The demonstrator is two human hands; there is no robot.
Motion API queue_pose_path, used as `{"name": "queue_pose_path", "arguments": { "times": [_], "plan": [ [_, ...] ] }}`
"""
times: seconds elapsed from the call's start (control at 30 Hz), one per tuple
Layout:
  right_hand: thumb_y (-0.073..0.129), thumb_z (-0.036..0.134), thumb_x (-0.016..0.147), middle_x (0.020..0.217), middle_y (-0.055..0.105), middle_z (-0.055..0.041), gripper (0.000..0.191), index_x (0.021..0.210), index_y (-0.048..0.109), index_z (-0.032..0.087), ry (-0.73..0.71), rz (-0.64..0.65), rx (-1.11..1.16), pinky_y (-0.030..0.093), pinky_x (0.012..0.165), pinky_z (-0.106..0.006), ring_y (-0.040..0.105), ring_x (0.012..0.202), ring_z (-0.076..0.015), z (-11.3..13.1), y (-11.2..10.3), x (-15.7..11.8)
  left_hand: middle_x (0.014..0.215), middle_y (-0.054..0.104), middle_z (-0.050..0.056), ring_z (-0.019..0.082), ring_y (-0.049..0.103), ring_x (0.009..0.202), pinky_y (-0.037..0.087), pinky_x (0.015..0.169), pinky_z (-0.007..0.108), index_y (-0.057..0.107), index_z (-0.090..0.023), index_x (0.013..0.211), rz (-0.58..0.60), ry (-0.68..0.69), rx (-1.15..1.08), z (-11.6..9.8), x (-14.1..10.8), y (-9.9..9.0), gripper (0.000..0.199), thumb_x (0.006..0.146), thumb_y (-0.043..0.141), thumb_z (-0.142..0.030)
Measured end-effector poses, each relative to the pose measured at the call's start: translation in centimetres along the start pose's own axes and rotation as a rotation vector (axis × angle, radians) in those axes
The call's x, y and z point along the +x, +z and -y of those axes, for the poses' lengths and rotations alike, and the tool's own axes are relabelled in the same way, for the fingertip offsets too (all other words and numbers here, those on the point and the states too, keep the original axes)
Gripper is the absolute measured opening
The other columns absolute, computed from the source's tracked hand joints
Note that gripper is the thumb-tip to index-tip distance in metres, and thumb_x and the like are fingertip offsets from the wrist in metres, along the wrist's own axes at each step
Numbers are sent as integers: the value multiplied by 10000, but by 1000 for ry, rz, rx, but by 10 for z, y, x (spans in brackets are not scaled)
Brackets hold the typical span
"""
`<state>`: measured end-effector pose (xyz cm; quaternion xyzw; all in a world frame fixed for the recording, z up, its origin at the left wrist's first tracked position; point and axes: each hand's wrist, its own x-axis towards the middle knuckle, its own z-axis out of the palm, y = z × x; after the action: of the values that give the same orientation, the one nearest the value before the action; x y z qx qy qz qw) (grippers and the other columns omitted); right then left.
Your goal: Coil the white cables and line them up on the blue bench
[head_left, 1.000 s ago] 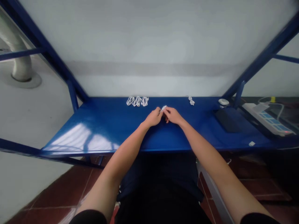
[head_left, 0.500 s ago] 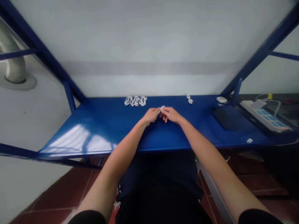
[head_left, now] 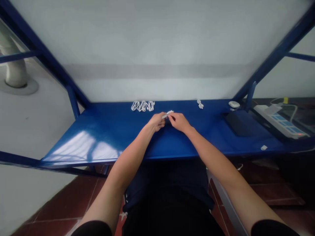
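Both of my hands meet over the middle of the blue table (head_left: 115, 126). My left hand (head_left: 157, 122) is closed on one end of a small white cable bundle (head_left: 169, 112), its fingers curled under. From the other side, my right hand (head_left: 179, 121) pinches the same bundle with thumb and fingers. Parts of the bundle are hidden by the fingers. Beyond my left hand, three coiled white cables (head_left: 143, 106) lie in a row near the back edge. Another bundled white cable (head_left: 200, 104) lies farther right, apart from my right hand.
A white rounded device (head_left: 233, 104) sits at the back right, with a dark flat object (head_left: 238, 124) in front of it. A small white piece (head_left: 263, 147) lies near the front right edge. Farther right is a power strip (head_left: 283, 121) with cords. Blue frame posts (head_left: 73, 101) flank the table.
My left hand has turned, its fingers now curled below the cable bundle. My right hand's fingers have drawn in to a tighter pinch. The other cables have not moved.
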<state>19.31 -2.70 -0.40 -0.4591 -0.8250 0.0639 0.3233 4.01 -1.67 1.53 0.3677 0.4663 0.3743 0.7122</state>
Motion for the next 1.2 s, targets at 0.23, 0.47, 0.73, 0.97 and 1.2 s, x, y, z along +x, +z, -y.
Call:
{"name": "queue_pose_path", "arguments": {
  "times": [0.23, 0.47, 0.73, 0.97, 1.2],
  "plan": [
    [578, 218, 831, 884, 639, -64, 130, 959, 585, 193, 46, -107, -29, 448, 673, -283, 587, 737, -191, 2, 2, -3, 384, 205, -103, 31, 144, 303, 89, 334, 196, 353, -204, 573, -56, 37, -29, 0, -2, 3, 338, 900, 440, -209],
    [543, 185, 862, 984, 650, -88, 192, 1030, 636, 194, -41, -123, -6, 491, 762, -312, 611, 881, -215, 1, -1, -2, 405, 211, -108, 33, 156, 309, 91, 338, 197, 410, -196, 621, -63, 63, 22, 2, -2, 5, 256, 869, 471, -193],
    [567, 199, 860, 966, 702, -71, 182, 966, 714, 221, -90, -54, 8, 486, 847, -360, 612, 892, -218, -12, 1, 2, 409, 253, -101, 29, 185, 311, 96, 346, 191, 409, -194, 623, -88, 86, 95, 7, 1, 2, 256, 856, 513, -220],
    [513, 239, 916, 918, 713, -81, 198, 898, 708, 212, -106, -74, -7, 468, 845, -366, 607, 855, -218, -12, 7, 1, 426, 262, -98, 30, 198, 313, 112, 346, 184, 420, -193, 638, -66, 55, 137, 7, 1, 2, 240, 850, 522, -240],
    [514, 231, 901, 890, 693, -73, 176, 875, 686, 205, -11, -129, 90, 481, 819, -336, 621, 845, -207, -6, 6, 0, 507, 405, -53, 42, 319, 347, 158, 342, 171, 468, -177, 708, -39, 17, 44, 5, 0, 4, 170, 863, 511, -231]
  ]
}}
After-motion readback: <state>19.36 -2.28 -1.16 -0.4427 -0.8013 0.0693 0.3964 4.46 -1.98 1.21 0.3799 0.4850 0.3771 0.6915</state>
